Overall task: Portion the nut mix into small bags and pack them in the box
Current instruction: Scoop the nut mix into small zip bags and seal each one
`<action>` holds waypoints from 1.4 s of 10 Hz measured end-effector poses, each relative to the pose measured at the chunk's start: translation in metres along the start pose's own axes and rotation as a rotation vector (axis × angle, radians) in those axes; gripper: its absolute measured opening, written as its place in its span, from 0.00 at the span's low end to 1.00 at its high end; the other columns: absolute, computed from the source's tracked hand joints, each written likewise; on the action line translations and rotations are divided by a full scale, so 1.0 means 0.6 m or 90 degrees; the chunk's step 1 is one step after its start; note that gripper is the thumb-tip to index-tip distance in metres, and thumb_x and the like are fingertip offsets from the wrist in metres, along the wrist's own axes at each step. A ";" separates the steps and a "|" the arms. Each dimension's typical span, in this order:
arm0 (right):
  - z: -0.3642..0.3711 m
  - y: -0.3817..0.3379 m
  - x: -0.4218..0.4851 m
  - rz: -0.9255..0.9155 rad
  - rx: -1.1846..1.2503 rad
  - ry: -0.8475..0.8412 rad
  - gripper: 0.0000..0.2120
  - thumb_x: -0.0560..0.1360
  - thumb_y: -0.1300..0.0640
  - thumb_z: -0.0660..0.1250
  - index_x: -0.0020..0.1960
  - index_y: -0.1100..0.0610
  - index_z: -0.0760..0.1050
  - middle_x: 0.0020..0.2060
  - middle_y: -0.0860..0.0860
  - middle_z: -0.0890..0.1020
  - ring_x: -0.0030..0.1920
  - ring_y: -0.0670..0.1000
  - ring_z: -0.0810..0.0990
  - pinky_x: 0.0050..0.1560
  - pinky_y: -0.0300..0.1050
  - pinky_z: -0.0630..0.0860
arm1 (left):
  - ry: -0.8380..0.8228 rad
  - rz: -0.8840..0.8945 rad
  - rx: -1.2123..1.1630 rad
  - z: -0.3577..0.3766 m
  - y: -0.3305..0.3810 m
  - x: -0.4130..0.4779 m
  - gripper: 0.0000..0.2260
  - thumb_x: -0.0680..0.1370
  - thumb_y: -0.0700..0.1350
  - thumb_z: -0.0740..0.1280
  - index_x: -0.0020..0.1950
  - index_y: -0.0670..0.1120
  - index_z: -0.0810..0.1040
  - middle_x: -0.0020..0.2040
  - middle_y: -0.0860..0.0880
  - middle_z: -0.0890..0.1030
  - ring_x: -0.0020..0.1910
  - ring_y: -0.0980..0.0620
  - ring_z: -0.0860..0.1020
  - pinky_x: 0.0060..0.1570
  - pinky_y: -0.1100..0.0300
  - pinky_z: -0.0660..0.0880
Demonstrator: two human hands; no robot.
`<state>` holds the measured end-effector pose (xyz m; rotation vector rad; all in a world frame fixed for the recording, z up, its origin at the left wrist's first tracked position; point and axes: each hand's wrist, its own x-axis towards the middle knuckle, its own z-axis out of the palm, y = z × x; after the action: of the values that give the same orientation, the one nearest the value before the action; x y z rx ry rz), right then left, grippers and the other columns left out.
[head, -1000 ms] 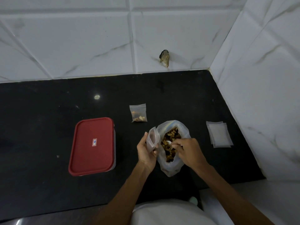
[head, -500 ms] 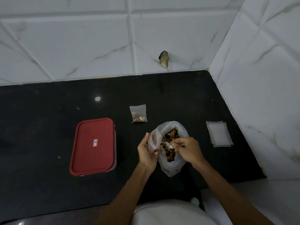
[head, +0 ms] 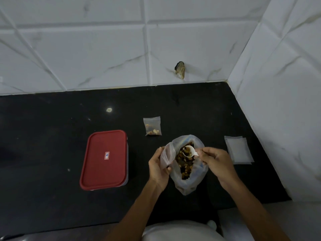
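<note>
At the big bag (head: 188, 181) of nut mix (head: 185, 166) on the counter (head: 52, 136), pinches a small bag (head: 167, 154) open with the left hand (head: 159, 166), pinches a loaded white scoop (head: 188, 151) in the right hand (head: 217, 162); filled bag (head: 152, 126) behind, red-lidded box (head: 104, 160) to the left.

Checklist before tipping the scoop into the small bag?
1. Scoop loaded: ok, white scoop holds nut mix; right hand pinches its handle.
2. Bag held: ok, left hand grips the small bag beside the scoop.
3. Small bag mouth open: cannot tell.
4. Spill catch: ok, scoop is over the open large bag.
5. Box ready for packing: not ok, it is closed.
6. Spare bags: ok, empty stack lies right of the large bag.
</note>
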<state>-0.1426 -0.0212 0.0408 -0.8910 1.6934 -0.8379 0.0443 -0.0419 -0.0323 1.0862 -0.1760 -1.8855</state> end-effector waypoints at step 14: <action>0.097 -0.064 -0.086 -0.655 -0.484 0.066 0.14 0.69 0.55 0.61 0.40 0.61 0.84 0.34 0.52 0.85 0.35 0.48 0.84 0.36 0.43 0.83 | -0.104 -0.050 -0.063 0.009 0.009 -0.007 0.16 0.80 0.53 0.65 0.59 0.42 0.79 0.42 0.45 0.80 0.35 0.53 0.76 0.31 0.64 0.72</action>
<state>-0.0690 -0.0017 0.0820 -2.3838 1.5992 -0.8670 0.0449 -0.0435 -0.0238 0.8846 -0.1327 -2.0318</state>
